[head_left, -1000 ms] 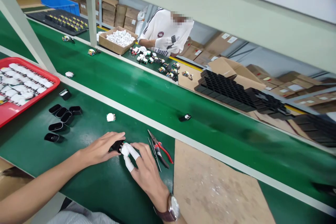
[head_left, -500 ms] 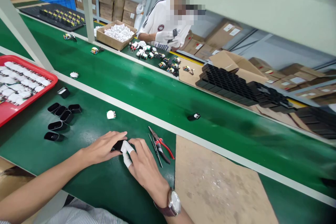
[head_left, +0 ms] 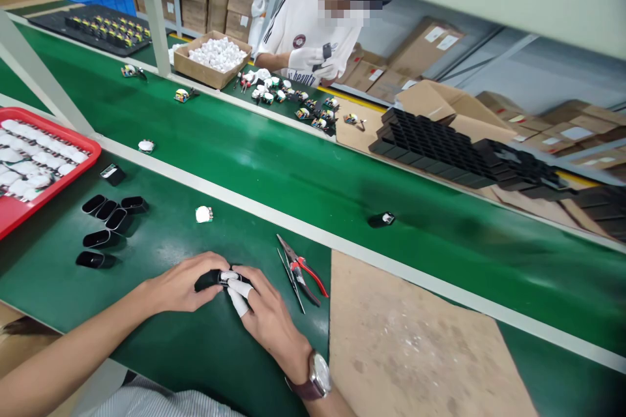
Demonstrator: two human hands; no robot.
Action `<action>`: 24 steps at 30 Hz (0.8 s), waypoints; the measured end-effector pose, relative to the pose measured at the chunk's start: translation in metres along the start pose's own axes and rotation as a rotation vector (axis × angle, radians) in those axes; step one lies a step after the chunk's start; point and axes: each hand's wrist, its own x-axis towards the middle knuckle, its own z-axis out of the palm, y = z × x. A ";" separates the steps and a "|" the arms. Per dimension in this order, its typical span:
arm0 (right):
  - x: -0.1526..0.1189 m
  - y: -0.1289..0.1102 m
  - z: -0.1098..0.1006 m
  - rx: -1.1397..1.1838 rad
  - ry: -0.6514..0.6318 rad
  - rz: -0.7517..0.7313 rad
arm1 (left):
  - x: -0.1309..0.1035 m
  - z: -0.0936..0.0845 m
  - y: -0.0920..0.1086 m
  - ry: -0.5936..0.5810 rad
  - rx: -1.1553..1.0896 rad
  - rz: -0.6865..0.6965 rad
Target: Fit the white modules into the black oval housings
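Observation:
My left hand (head_left: 188,283) is closed around a black case (head_left: 208,280) above the green tabletop. At the case's right end sits a white-topped part (head_left: 229,275), partly inside the opening. My right hand (head_left: 267,309), with white covers on two fingers, pinches this part where it meets the case. Right of my hands lie tweezers (head_left: 291,281) and red-handled pliers (head_left: 306,273). One loose white-topped part (head_left: 203,214) rests beyond my left hand. Several open black cases (head_left: 116,219) stand at the left.
A red tray (head_left: 92,155) holds rows of white-topped parts. Across the green belt (head_left: 274,172), a person (head_left: 313,32) in white gloves holds a dark part. A black case (head_left: 381,219) lies on the belt. A tan board (head_left: 415,339) is at the right.
The case in my hands has tilted, so its opening and the white-topped part now show. On the belt, the black case and loose parts have shifted right.

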 end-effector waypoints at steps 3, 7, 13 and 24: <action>0.001 0.002 0.002 -0.008 0.002 0.023 | 0.001 -0.003 -0.004 0.058 0.050 0.169; 0.003 0.010 0.003 0.081 0.020 0.011 | 0.004 -0.002 -0.009 0.140 0.116 0.278; 0.002 0.017 0.001 0.149 0.020 0.052 | 0.011 -0.001 -0.007 0.118 0.119 0.328; -0.019 0.031 0.009 0.536 0.194 0.416 | 0.037 -0.015 0.013 -0.083 0.300 0.254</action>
